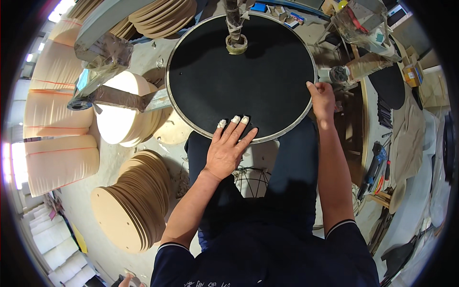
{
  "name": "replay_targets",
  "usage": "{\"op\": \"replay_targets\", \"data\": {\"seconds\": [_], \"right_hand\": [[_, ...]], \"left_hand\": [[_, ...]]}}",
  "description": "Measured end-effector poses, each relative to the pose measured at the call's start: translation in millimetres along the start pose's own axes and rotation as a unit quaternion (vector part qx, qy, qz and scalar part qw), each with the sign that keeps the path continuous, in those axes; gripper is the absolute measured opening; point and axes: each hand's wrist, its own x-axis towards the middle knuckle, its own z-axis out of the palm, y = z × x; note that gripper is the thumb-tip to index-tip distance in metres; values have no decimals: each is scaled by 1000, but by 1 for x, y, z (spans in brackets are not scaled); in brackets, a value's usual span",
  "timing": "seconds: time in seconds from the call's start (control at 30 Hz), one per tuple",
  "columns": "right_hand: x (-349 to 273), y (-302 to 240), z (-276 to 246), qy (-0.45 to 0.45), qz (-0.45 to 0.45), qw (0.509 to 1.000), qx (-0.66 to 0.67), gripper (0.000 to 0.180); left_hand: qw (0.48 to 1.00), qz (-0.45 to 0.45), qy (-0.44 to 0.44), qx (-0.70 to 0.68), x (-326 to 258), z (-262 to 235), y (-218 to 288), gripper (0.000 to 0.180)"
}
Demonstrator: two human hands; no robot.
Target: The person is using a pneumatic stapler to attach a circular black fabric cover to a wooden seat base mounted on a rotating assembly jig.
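While your left hand [225, 149] spread its fingers over the near edge of the round black panel [241, 86], your right hand [323, 101] pinched the right edge.

- here's my right hand [323, 100] at the edge of the black disc [239, 86], curled fingertips out of sight; whether they pinch it, i can't tell
- white wraps [235, 119] cover three fingertips of my left hand [224, 152], palm hidden too
- my trouser legs [294, 165] vanish beneath the disc, its underside unseen
- up top, the taped post [233, 21] runs out of view
- small items [290, 19] beyond, too tiny to name
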Motion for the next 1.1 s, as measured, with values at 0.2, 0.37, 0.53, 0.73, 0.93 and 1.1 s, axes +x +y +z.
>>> {"op": "replay_targets", "data": {"seconds": [0.2,0.37,0.53,0.73,0.93,1.1], "right_hand": [[-2,-4,0,13,-23,1000,-10,44],[0,0,0,14,-26,999,-12,45],[1,2,1,11,-26,1000,-13,45],[-3,-1,0,7,-12,1000,5,48],[-2,1,2,4,2,1000,9,49],[-2,2,9,-5,11,999,50,48]], "left_hand": [[1000,-7,1,4,0,1,1,71],[1000,-17,4,-3,0,2,2,68],[1000,-22,4,-2,-1,4,2,65],[1000,-18,14,0,-1,4,3,64],[1000,-12,11,-3,-2,4,2,66],[1000,-9,5,6,-4,1,0,68]]}}
